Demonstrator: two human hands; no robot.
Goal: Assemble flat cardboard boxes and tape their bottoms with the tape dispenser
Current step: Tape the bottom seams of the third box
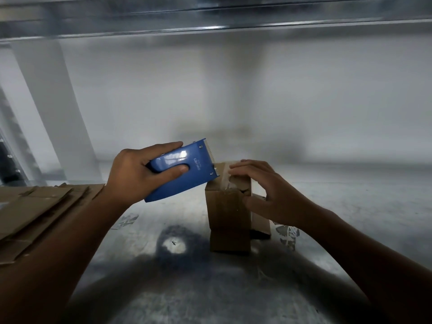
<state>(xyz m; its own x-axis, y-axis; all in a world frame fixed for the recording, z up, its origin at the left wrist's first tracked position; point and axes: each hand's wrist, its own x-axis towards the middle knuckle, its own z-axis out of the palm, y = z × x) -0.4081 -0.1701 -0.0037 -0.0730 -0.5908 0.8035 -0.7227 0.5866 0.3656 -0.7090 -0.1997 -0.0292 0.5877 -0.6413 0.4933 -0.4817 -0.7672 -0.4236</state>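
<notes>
A small brown cardboard box [225,213] stands upright on the metal shelf surface [163,288], its flapped end facing up. My left hand [133,174] grips a blue tape dispenser [184,171], tilted so that its toothed blade end meets the box's top left edge. A strip of clear tape [230,177] lies across the top flaps. My right hand [261,190] holds the box's top right side, with fingers on the tape and the thumb against the front face.
A stack of flat cardboard boxes [35,211] lies at the left edge of the shelf. A grey wall stands behind, a metal shelf beam [210,19] runs overhead, and a slanted upright [53,108] rises at the left.
</notes>
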